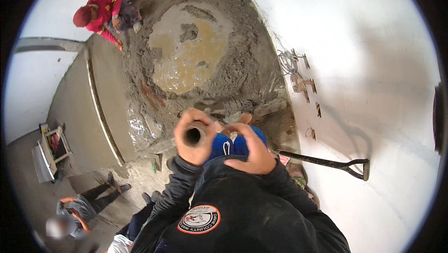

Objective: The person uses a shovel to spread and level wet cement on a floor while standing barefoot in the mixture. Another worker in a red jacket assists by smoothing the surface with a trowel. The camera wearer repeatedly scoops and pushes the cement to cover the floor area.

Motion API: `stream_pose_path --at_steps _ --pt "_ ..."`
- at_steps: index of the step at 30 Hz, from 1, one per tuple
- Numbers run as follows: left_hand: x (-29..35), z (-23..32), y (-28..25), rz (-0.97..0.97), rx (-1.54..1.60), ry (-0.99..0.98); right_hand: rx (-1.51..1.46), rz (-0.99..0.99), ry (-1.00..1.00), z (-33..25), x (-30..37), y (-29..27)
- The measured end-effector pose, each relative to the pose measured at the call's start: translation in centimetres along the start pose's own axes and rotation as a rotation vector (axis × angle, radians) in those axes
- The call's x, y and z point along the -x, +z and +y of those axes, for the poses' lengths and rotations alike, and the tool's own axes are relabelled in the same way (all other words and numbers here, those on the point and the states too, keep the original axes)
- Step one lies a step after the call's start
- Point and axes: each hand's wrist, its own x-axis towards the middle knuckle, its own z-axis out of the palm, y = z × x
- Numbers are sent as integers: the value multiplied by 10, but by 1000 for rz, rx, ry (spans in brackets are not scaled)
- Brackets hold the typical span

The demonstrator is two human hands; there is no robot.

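Note:
My left hand is wrapped round the upper end of a hollow round pipe. Its open mouth points up at me, and the rest of the pipe is hidden below my hand. To the right, my right hand hangs in front of my waist, fingers stretched and thumb apart, with nothing seen in it. Beyond both hands lies a ring of wet grey mortar, with a pool of muddy water in its middle.
A shovel with a black D-shaped handle stands by the right wall. Wires stick out of that wall. A long straightedge lies on smoothed mortar at left. One person in red crouches far left; another sits near left.

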Motion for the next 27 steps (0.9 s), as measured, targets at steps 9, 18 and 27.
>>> stream_pose_path --at_steps 9,18,27 --pt "45 19 -7 -538 467 191 -256 -27 148 40 8 18" --pt "111 -302 55 -592 389 -714 -33 362 -313 90 7 -17" --pt "136 -352 115 -545 784 -1382 -29 490 -225 127 32 -37"
